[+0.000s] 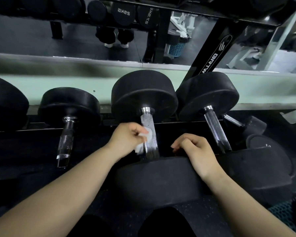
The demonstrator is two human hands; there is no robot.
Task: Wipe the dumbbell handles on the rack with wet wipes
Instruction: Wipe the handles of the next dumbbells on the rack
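Several black dumbbells lie across the low rack [46, 132] with their chrome handles pointing toward me. My left hand [126, 139] grips a crumpled white wet wipe [146, 140] and presses it against the left side of the middle dumbbell's knurled handle [148, 127]. My right hand [195, 151] rests on the near black head [157, 178] of that same dumbbell, fingers curled over its top edge. To the left sits a smaller dumbbell handle [66, 142]; to the right another handle [215, 132].
A mirror [75, 41] behind the rack reflects an upper row of dumbbells, a blue basket [175, 49] and a person's legs. A black slanted rack post [212, 50] rises at right. More dumbbells [256, 127] lie low at the right.
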